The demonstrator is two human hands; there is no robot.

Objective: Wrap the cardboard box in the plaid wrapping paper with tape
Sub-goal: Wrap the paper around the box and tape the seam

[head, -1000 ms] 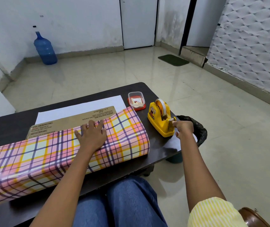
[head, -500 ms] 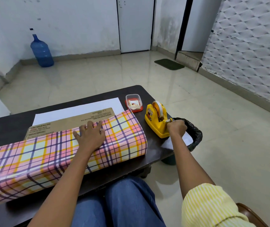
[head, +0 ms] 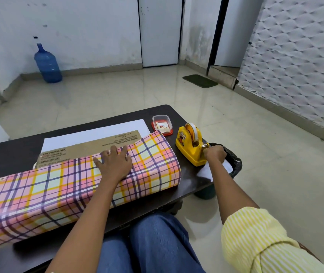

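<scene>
Box [head: 90,147]: mid-desk [head: 9,154], half under plaid paper [head: 58,190]. Your left hand [head: 115,164]: spread flat, pinning flap. Your right hand [head: 215,154]: pinching at tape dispenser [head: 190,146] cutter. Pull short strip; tear down across blade.

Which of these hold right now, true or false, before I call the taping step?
1. The left hand lies flat on the plaid wrapping paper. True.
2. The cardboard box is fully covered. False: a printed strip of it shows beyond the paper's far edge.
3. The right hand pinches at the cutter end of the yellow tape dispenser. True.
4. The clear container sits beside the left hand. False: it stands apart, by the paper's far right corner, next to the dispenser.
</scene>
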